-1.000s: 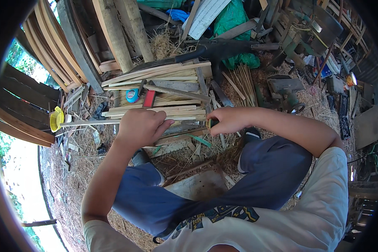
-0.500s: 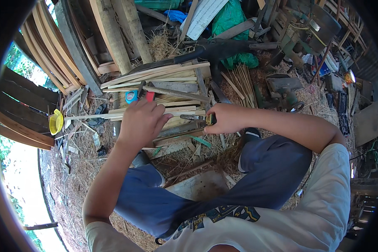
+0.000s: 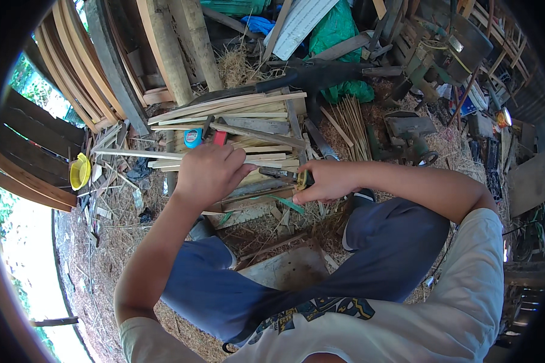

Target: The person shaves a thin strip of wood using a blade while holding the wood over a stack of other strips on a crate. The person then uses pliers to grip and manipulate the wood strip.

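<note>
My left hand (image 3: 211,174) is closed around a long, thin wooden strip (image 3: 139,153), which sticks out to the left. The strip's right part is hidden by the hand. In my right hand (image 3: 328,181) is a plier-like cutting tool (image 3: 275,172) with dark metal jaws and yellow-and-black handles. Its jaws point left, close to my left thumb and fingertips. Whether they touch anything is hard to make out. Beyond my left hand lie a blue tape measure (image 3: 193,138), a red object (image 3: 220,138) and a hammer-like dark tool (image 3: 208,126) on a pile of wooden strips (image 3: 236,109).
A yellow bowl (image 3: 80,172) sits at the left. Bundled thin sticks (image 3: 356,124) lie beyond my right hand, near a metal vise (image 3: 409,133). Tall planks (image 3: 112,60) lean at the far left. A flat board (image 3: 287,269) lies between my legs amid shavings.
The strip in my left hand has swung, its left end moving farther away. My right hand has tilted the tool slightly, and its thumb shows more. The whole view has shifted a little.
</note>
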Motion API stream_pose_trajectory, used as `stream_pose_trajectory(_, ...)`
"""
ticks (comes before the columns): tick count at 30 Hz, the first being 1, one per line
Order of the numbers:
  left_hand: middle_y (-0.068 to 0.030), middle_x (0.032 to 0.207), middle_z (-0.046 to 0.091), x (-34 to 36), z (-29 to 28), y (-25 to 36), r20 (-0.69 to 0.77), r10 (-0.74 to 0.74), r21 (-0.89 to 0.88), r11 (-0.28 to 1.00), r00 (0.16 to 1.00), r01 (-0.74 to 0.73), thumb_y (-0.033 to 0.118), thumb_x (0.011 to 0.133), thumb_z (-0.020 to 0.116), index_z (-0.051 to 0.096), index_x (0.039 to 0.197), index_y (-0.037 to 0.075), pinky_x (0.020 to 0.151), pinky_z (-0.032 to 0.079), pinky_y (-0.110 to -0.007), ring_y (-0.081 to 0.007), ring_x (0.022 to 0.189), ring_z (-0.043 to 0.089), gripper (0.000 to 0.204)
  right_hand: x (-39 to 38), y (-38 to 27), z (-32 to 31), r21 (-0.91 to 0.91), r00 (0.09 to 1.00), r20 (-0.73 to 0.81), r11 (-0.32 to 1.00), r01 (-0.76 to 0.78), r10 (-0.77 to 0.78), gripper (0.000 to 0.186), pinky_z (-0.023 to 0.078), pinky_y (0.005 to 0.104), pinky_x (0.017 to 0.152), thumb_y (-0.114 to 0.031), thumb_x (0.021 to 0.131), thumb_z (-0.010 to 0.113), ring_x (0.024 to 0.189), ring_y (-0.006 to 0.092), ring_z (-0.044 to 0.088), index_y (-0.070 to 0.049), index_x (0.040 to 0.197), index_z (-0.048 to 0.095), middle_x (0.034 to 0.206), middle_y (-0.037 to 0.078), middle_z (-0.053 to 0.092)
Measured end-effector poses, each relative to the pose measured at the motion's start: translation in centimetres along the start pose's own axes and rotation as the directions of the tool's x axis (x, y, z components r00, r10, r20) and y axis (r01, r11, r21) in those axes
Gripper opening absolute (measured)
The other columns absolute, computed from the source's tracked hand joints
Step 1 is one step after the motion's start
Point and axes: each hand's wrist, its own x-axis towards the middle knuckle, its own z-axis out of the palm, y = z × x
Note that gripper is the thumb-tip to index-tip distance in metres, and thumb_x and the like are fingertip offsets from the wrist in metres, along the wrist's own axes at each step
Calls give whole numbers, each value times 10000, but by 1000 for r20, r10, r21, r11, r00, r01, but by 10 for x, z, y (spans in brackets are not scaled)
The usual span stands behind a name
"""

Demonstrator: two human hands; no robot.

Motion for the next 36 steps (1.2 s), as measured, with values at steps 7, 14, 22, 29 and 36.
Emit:
stream_pose_trajectory(7,-6,712,638,-3,6,11,66,-1,75,997,998,-4,435,989,750,635,824,147,534,541,-385,-222,640,692,352,1,12,-2,-423,978,-135,902,91,-162,896,604,428,854,-577,945,793,978,342,770,95,1492,565,1057,234,774)
stream_pose_trajectory(14,-9,689,684,-4,6,26,133,-106,141,986,985,87,480,1018,708,664,828,150,504,564,-383,-220,607,720,384,-13,-12,0,-462,982,-189,884,-65,-27,635,607,477,902,-431,973,741,994,399,776,73,1356,688,1024,269,779)
stream_pose_trajectory(22,-13,650,682,-6,7,42,124,-173,168,974,977,151,477,1035,697,652,785,159,461,535,-384,-232,549,699,406,-8,6,4,-698,926,-285,715,-23,-248,280,648,490,795,-220,916,685,811,372,792,33,1012,757,791,177,782)
stream_pose_trajectory(29,-60,657,725,-4,5,49,264,-232,166,967,936,193,502,1088,609,688,832,109,462,571,-402,-258,538,726,476,-8,6,7,-780,899,-341,616,-108,-274,259,647,525,813,-196,862,718,890,418,792,5,1014,777,934,227,794)
stream_pose_trajectory(36,-71,670,732,-1,12,50,288,-298,192,949,910,250,504,1099,589,699,849,107,482,580,-416,-275,565,740,481,0,5,0,-798,904,-366,574,-184,-220,321,635,528,851,-226,872,745,955,406,782,4,1097,738,973,224,786)
